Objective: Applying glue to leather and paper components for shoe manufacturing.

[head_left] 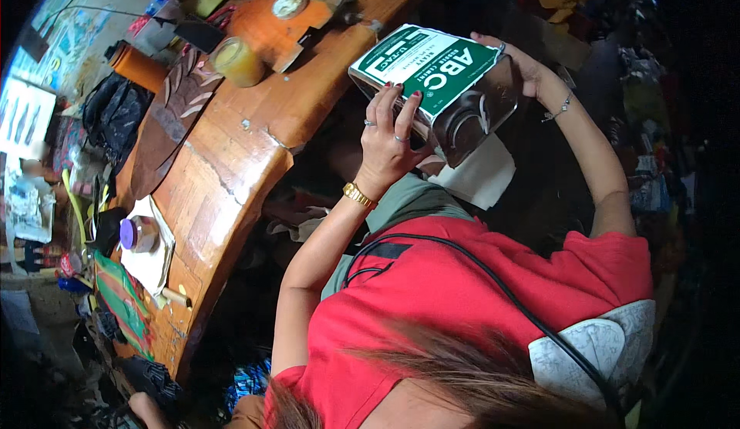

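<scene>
A large rectangular metal can (439,82) with a green and white label is held up in front of me, tilted, beside the wooden workbench's edge. My left hand (389,132) grips its near side, fingers over the label's lower edge, with rings and a gold watch on the wrist. At the can's far right side my right hand (524,67) holds it, a thin bracelet on that wrist. A white cloth or paper (482,174) lies under the can. My red shirt fills the lower part of the view.
The wooden workbench (231,159) runs along the left. On it stand a yellow jar (237,60), an orange leather piece (274,28), a dark brown patterned leather piece (166,124), a purple-lidded jar (135,234) on white cloth, and a black bag (116,113).
</scene>
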`<action>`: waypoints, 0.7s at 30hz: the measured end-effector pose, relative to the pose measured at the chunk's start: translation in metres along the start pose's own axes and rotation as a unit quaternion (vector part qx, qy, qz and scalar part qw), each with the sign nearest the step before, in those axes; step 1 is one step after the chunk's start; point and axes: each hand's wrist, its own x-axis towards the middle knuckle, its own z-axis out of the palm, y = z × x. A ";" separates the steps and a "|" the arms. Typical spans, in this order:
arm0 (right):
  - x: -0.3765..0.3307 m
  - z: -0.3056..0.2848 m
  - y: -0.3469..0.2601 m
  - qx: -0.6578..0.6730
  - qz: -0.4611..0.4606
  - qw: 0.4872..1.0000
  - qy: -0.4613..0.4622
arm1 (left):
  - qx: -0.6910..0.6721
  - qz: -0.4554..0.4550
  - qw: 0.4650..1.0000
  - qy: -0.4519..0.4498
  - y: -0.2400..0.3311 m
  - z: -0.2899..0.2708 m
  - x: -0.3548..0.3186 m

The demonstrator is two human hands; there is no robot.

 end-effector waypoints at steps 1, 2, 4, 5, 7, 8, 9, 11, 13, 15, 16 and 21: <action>-0.001 -0.005 0.004 -0.015 -0.014 0.999 0.033 | -0.004 -0.004 1.000 -0.011 0.000 0.006 0.000; -0.001 -0.012 0.006 -0.014 -0.013 0.999 0.038 | -0.011 0.012 1.000 -0.003 0.001 0.010 -0.001; 0.003 -0.026 0.010 -0.088 0.032 0.991 0.095 | -0.027 0.012 0.993 -0.115 -0.002 0.013 -0.002; 0.006 -0.032 0.015 -0.151 0.006 0.975 0.164 | -0.038 0.013 0.986 -0.164 -0.005 0.013 -0.001; 0.001 -0.051 0.018 -0.237 -0.023 0.961 0.141 | -0.068 0.002 0.977 -0.204 -0.011 0.009 -0.004; -0.002 -0.062 0.019 -0.265 -0.031 0.953 0.145 | -0.081 -0.015 0.974 -0.210 -0.015 0.006 -0.006; -0.005 -0.073 0.018 -0.227 -0.019 0.966 0.121 | -0.113 -0.037 0.972 -0.205 -0.020 0.001 -0.010; -0.006 -0.096 0.019 -0.266 -0.004 0.947 0.180 | -0.120 -0.093 0.960 -0.237 -0.029 -0.015 -0.023; -0.009 -0.121 0.026 -0.304 0.016 0.922 0.238 | -0.121 -0.140 0.946 -0.266 -0.037 -0.034 -0.040; -0.003 -0.143 0.046 -0.472 -0.163 0.832 0.241 | -0.124 -0.170 0.940 -0.270 -0.043 -0.053 -0.056; -0.001 -0.155 0.055 -0.473 -0.163 0.832 0.239 | -0.117 -0.167 0.943 -0.263 -0.044 -0.062 -0.062; 0.018 -0.203 0.104 -0.559 -0.134 0.784 0.233 | -0.147 -0.306 0.921 -0.191 -0.034 -0.118 -0.086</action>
